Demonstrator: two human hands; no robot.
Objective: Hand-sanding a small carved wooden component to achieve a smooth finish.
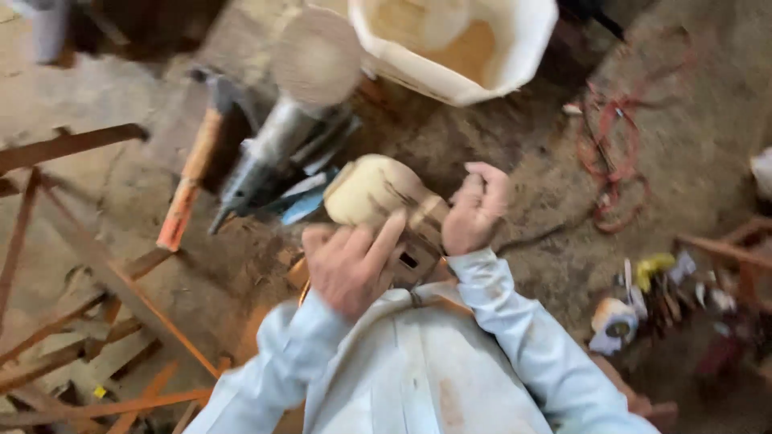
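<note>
The view is blurred. A pale, rounded piece of carved wood point(371, 190) sits in front of my lap, on top of a brown block with a small square hole point(408, 260). My left hand point(352, 264) lies flat by the block, fingers apart, with the index finger reaching up onto the pale wood. Just right of the wood is my right hand point(476, 207), its fingers curled into a loose fist. I see nothing in that fist. Light blue sleeves cover both arms.
An orange-handled hammer point(190, 186) and a grey power tool point(265, 154) with a round disc lie on the dirt floor at upper left. A white bucket point(515, 56) stands at the top. A red cord point(609, 153), a tape roll point(615, 321) and wooden slats point(80, 354) surround me.
</note>
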